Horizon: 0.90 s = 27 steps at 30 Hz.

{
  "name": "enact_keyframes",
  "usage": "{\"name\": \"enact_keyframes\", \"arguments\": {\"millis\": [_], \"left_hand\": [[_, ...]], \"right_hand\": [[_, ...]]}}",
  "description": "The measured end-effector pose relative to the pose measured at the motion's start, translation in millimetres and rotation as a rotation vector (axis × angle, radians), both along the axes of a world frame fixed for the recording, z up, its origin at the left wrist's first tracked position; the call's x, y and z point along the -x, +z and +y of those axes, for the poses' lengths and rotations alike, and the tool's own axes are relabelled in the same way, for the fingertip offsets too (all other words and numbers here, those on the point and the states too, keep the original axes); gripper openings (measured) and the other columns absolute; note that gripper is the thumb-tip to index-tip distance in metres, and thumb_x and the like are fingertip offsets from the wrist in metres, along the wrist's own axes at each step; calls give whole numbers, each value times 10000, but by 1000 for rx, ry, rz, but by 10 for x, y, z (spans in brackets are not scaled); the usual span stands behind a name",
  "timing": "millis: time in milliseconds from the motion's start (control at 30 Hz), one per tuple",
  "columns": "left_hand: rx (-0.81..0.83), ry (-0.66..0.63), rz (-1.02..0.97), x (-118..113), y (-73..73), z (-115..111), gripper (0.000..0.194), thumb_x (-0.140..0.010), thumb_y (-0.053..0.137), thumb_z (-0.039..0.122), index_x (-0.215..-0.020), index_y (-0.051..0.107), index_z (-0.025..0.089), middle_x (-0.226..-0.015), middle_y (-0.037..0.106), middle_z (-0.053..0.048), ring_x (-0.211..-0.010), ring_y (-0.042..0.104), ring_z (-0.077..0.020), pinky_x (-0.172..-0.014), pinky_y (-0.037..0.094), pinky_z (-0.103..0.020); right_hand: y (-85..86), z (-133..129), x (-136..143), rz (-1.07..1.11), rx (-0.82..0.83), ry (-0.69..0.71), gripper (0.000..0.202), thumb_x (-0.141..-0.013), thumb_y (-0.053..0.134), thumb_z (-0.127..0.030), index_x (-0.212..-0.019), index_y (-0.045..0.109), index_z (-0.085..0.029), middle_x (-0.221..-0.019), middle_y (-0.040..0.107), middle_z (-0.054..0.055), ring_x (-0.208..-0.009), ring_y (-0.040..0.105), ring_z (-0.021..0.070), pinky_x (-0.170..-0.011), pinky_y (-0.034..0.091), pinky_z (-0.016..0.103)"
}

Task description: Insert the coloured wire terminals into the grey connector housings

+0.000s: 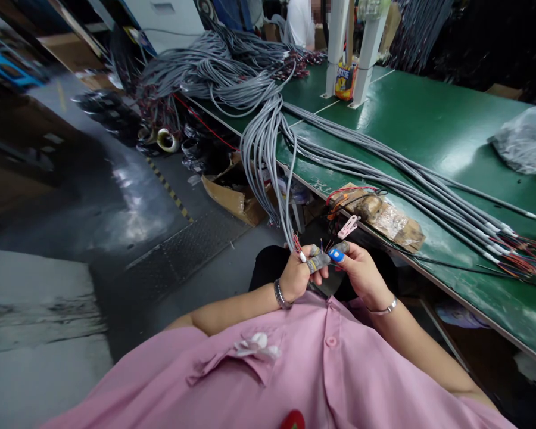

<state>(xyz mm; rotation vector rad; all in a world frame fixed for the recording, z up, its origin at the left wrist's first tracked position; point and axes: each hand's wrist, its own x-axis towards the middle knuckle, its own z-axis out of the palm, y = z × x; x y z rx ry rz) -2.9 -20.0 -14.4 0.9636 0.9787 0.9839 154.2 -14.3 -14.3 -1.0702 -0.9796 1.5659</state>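
My left hand [300,273] is closed around the end of a grey cable [288,223], just by its white sleeve, where thin coloured wires [297,243] fan out. Wrapped fingertips show on both hands, and a blue cover sits on my right thumb. Close beside it, my right hand [357,265] pinches at the thin wires, its thumb and forefinger pressed together. The wire tips between the fingers are too small to make out singly. From the table edge a bundle of grey cables [261,143] hangs down to my left hand.
More grey cables [384,161] lie along the green table [429,119], their stripped ends at the right. A taped block [388,220] and a pink clothes peg [348,227] are at the near edge. An open cardboard box [227,193] stands below. Behind the table is another person [300,27].
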Motion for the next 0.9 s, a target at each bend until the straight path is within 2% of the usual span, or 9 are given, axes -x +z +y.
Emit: {"name": "enact_keyframes", "arguments": {"millis": [167,267,367,467,600,667,800,900], "left_hand": [[18,26,-46,18,-1,17,300,-760,690,409,-669,571,149,-522,616,1,-344,471,-72,-346,270,-190],[37,32,-82,31,34,34,289,-751,693,403,-679,572,151,-515,614,6,-336,456,-68,-337,269,-185],[58,6,-102,19,91,49,296,-745,696,412,-685,572,151,-511,615,6,-328,451,-68,-328,264,-179],[62,-33,-116,-17,141,66,313,-741,702,418,-663,559,149,-500,608,5,-316,444,-66,-322,253,-177],[59,-48,-122,-61,165,102,304,-729,714,401,-659,563,147,-489,601,4,-312,442,-65,-326,247,-175],[61,-47,-129,-73,159,122,300,-727,716,398,-664,562,149,-487,600,4,-312,441,-65,-326,238,-174],[68,-59,-143,-92,131,152,300,-730,710,403,-673,557,152,-488,602,4,-311,440,-68,-323,237,-177],[68,-64,-145,-108,110,165,296,-736,700,403,-675,557,152,-494,604,3,-315,442,-68,-324,244,-176]], "right_hand": [[-45,13,-66,114,34,33,200,-748,763,-373,-779,686,-191,-677,607,-17,-600,501,101,-584,421,237],[-82,96,-123,283,92,-21,311,-800,674,-500,-823,688,-190,-674,594,-9,-572,487,102,-581,452,247],[-90,220,-146,374,157,-42,419,-782,642,-593,-890,694,-191,-748,626,10,-561,487,100,-553,462,248],[-94,305,-115,296,77,-56,389,-795,646,-571,-863,694,-190,-732,621,7,-545,461,91,-512,415,225],[-144,324,-46,16,-137,-287,387,-840,606,-552,-755,686,-182,-610,588,-1,-520,424,91,-485,346,223],[-159,331,-21,3,-152,-338,444,-850,558,-596,-723,671,-186,-583,572,-3,-520,431,99,-491,355,235],[-116,392,11,301,-11,-214,472,-784,597,-658,-758,653,-190,-658,611,6,-538,485,110,-507,407,248],[-69,442,22,463,89,-139,445,-726,685,-627,-807,651,-191,-669,622,3,-543,515,115,-507,430,249]]}}
